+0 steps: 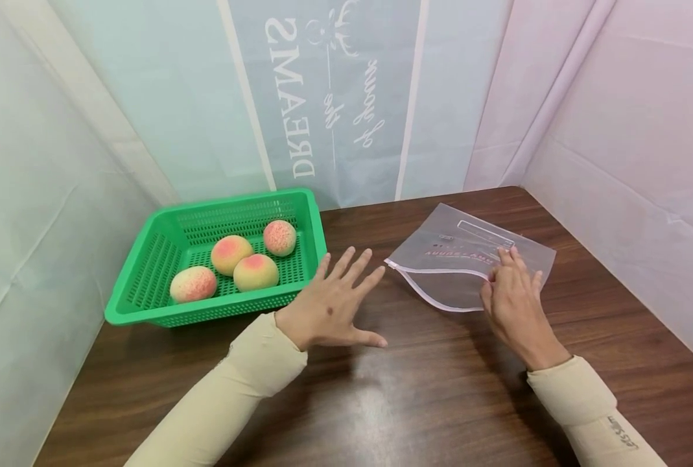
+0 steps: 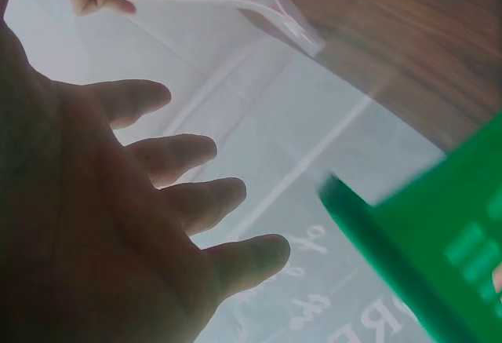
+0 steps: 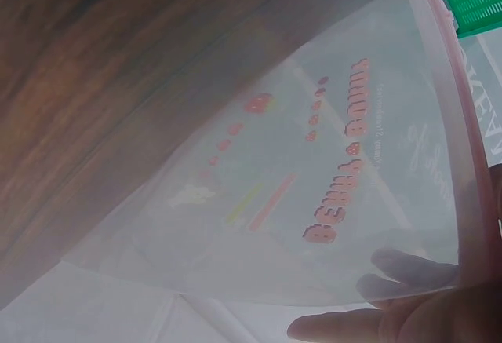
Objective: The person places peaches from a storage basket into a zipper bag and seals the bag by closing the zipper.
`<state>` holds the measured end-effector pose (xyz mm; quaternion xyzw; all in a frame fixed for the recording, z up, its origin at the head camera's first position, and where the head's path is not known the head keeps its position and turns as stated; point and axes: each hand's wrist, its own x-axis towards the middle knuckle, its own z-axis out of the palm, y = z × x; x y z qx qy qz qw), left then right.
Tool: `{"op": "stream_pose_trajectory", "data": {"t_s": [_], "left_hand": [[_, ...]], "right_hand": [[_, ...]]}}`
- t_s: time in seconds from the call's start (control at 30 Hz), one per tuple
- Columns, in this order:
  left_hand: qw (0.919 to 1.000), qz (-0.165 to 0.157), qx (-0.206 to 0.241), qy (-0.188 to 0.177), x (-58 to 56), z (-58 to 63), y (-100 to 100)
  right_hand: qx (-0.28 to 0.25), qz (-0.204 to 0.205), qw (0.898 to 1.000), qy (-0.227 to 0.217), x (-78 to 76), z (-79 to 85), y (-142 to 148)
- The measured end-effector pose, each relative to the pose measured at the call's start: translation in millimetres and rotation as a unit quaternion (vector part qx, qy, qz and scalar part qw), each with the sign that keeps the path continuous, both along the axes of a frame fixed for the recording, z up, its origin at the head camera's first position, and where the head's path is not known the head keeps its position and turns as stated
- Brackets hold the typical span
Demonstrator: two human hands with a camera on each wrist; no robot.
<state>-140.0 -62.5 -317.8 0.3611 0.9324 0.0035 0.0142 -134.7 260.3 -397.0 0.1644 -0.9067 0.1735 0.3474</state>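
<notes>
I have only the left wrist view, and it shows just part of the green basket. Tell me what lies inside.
Observer: The head view shows four peaches in the basket.
Operator: Now give me the right hand; I catch only a bit of it near the bag.
Observer: In the right wrist view, two of its fingers show through the bag's clear film.
Operator: Describe that arm's sleeve too.
Observer: It is cream-coloured with dark lettering, as the head view shows.
</notes>
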Motion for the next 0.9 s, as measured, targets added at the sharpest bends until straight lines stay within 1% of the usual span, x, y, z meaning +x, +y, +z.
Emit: {"op": "stream_pose_trajectory", "data": {"t_s": [0.17,0.37,0.6,0.73,0.9], "left_hand": [[0.9998,0.013,0.013,0.008,-2.7,1.5,-16],[0.9992,0.029,0.027,0.002,-6.3,0.5,-30],[0.9984,0.043,0.036,0.009,-12.9,6.0,-46],[0.9983,0.043,0.036,0.013,-15.9,4.4,-52],[0.9983,0.041,0.039,0.013,-16.7,2.2,-56]], "right_hand": [[0.001,0.003,1.000,0.002,-0.6,0.7,1],[0.002,0.009,1.000,-0.002,-1.2,1.3,1],[-0.006,0.008,1.000,-0.008,-2.9,3.6,-1],[-0.007,0.007,1.000,-0.009,-3.1,3.6,-1],[-0.007,0.004,1.000,-0.011,-1.5,1.8,-1]]}}
